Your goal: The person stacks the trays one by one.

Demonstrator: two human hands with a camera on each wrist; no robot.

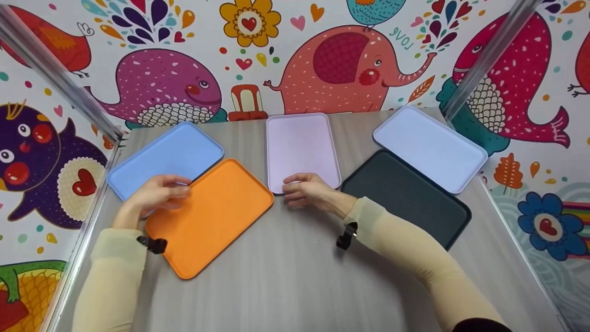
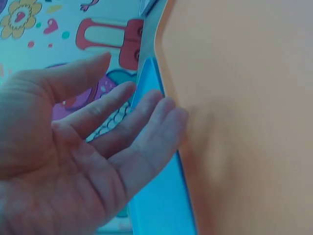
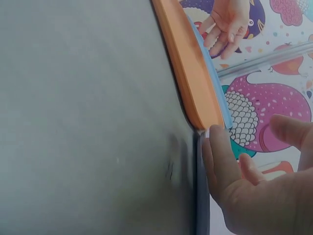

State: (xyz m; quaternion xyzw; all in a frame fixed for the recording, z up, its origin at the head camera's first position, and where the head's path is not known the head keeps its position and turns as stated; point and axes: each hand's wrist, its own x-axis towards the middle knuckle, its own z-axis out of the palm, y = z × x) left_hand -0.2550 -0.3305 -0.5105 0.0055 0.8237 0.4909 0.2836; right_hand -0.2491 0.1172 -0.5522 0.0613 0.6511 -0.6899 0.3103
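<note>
My left hand (image 1: 163, 192) is over the seam where the orange tray (image 1: 219, 219) meets the blue tray (image 1: 168, 154). Its fingers are loosely bent and hold nothing; in the left wrist view the fingertips appear beside the orange rim, and contact is hard to judge. Around the near end of the lilac tray (image 1: 302, 147) is my right hand (image 1: 311, 190), with nothing in its grasp. From the right wrist view, its relaxed fingers (image 3: 222, 159) appear close to that tray's near edge, beside the orange tray's corner; whether they touch cannot be told.
A dark green tray (image 1: 405, 198) lies on the right, with a pale blue tray (image 1: 431, 147) just behind it. All the trays rest on a grey wood-grain table (image 1: 276, 276). Metal posts (image 1: 491, 60) and cartoon-printed walls (image 1: 258, 69) enclose the far side and both flanks.
</note>
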